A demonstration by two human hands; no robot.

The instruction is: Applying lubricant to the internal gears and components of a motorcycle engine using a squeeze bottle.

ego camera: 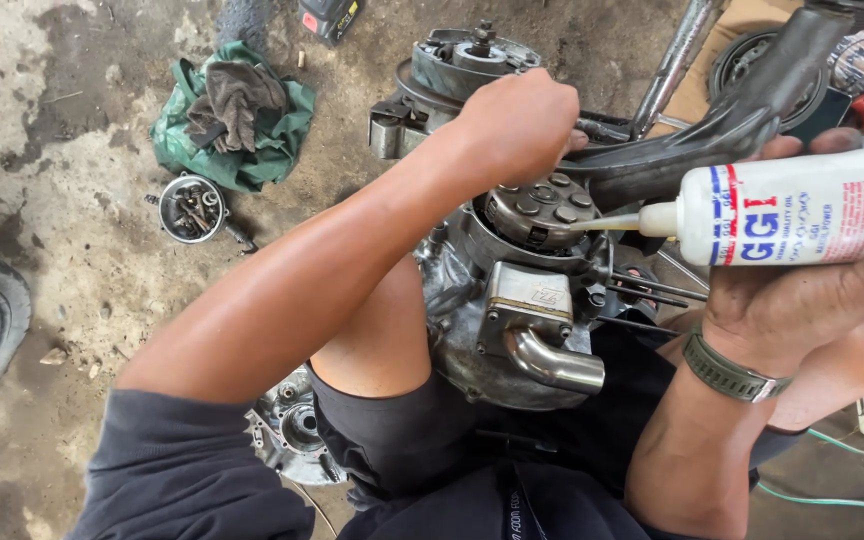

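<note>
A stained concrete floor [82, 260] is observed, on which a green cloth [252, 150], a parts bowl [191, 208] and an engine [512, 300] are rested.

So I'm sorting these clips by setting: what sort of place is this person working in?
Most likely a small motorcycle or scooter repair spot, worked on the ground. An opened engine sits between the person's knees on stained concrete, the right hand holds an oil bottle, and a dish of small parts lies nearby.

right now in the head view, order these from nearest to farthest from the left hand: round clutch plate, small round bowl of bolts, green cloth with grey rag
1. Round metal clutch plate, just below the left hand.
2. Green cloth with the grey rag, far off to its left on the concrete floor.
3. Small round bowl of bolts, lower left; only slightly farther than the cloth.
</note>
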